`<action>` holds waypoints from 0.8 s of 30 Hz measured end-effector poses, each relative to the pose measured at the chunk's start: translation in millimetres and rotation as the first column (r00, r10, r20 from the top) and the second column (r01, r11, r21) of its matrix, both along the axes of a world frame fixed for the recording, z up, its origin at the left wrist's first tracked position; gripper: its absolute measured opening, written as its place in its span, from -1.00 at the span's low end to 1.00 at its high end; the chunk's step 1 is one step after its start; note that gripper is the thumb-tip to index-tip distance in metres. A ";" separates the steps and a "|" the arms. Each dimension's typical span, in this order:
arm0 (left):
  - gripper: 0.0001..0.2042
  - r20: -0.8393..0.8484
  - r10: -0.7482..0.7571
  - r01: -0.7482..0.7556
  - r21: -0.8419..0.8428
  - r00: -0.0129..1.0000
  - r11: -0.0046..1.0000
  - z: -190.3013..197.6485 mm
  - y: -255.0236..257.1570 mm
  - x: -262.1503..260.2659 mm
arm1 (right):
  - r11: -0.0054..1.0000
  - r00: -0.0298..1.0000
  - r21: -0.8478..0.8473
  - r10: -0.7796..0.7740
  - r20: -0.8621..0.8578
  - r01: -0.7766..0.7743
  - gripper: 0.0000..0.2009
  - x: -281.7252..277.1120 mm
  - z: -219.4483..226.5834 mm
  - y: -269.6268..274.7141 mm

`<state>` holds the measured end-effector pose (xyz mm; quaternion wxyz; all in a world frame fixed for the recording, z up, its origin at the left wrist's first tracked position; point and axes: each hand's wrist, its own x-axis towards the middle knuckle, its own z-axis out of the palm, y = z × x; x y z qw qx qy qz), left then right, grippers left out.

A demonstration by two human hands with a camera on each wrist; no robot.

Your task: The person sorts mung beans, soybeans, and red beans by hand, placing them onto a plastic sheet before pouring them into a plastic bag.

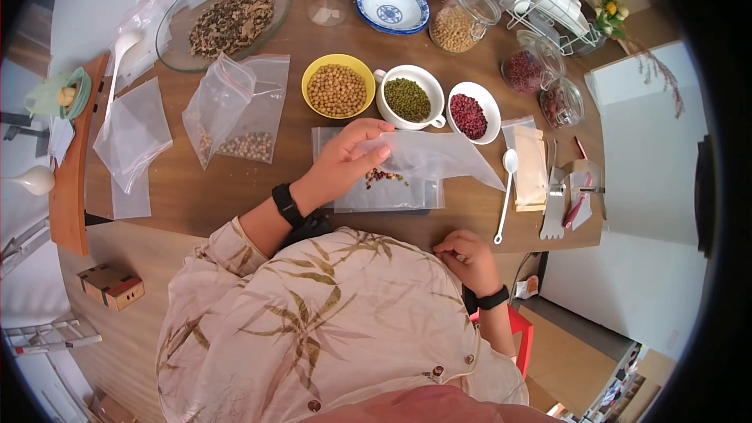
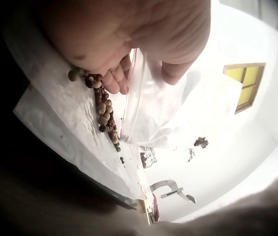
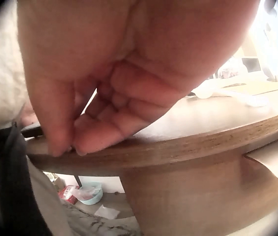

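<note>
My left hand [image 1: 345, 160] pinches a translucent zip bag [image 1: 435, 155] between thumb and fingers, its free end reaching to the right. In the left wrist view, the red-lined zip strip [image 2: 131, 98] runs beside the thumb. Under the hand, a flat clear plastic bag [image 1: 352, 200] lies at the table's front. Mixed beans [image 2: 104, 113], brown, tan and dark, form a small heap against that plastic, partly hidden by the left hand. My right hand [image 1: 470, 262] is at the table edge, fingers loosely curled, thumb tip meeting a fingertip, with nothing visible in it.
Behind the bags stand a yellow bowl of chickpeas [image 1: 337, 86], a white bowl of green beans [image 1: 407, 99] and a white bowl of red beans [image 1: 470, 113]. A white spoon [image 1: 509, 163] lies right. Leftward are bags [image 1: 243, 117] and a glass dish [image 1: 168, 39].
</note>
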<state>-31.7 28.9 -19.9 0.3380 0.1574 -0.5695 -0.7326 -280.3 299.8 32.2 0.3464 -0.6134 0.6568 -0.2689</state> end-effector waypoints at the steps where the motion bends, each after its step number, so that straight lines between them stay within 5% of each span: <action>1: -0.77 0.008 0.004 -0.003 -0.016 1.000 1.000 0.0 -0.3 -0.3 | 0.999 0.999 -0.002 -0.034 0.002 0.034 -0.78 1.5 -0.2 -0.5; 3: -0.77 -0.002 -0.003 0.003 0.010 1.000 1.000 0.8 0.4 -0.5 | 0.998 0.998 -0.006 -0.067 0.003 0.067 -0.79 5.1 -4.7 -3.0; 5: -0.77 -0.012 -0.007 0.007 0.036 1.000 0.999 0.7 0.4 -0.2 | 0.953 0.949 -0.024 -0.300 0.095 0.303 -0.85 10.3 -14.4 -7.4; 11: -0.74 0.003 -0.008 0.008 0.053 1.000 0.999 0.0 -2.7 0.0 | 0.896 0.875 -0.153 -0.349 0.336 0.416 -0.78 31.3 -22.4 -40.4; 14: -0.71 0.010 -0.037 0.034 0.196 0.999 0.980 9.9 -1.2 2.9 | 0.855 0.797 -0.140 -0.389 0.462 0.499 -0.72 44.1 -23.9 -63.5; 18: -0.67 0.001 -0.030 0.028 0.233 1.000 0.972 12.1 -2.2 2.9 | 0.850 0.798 -0.164 -0.380 0.468 0.501 -0.66 51.3 -18.6 -85.5; 20: -0.67 0.000 -0.020 0.019 0.258 1.000 0.966 10.6 -2.8 3.2 | 0.881 0.923 -0.290 -0.325 0.205 0.375 -0.64 53.0 -14.3 -91.3; 24: -0.61 0.010 -0.023 0.020 0.256 1.000 0.966 6.7 -1.6 3.0 | 0.950 0.967 -0.192 -0.228 0.114 0.247 -0.70 57.0 -1.2 -98.3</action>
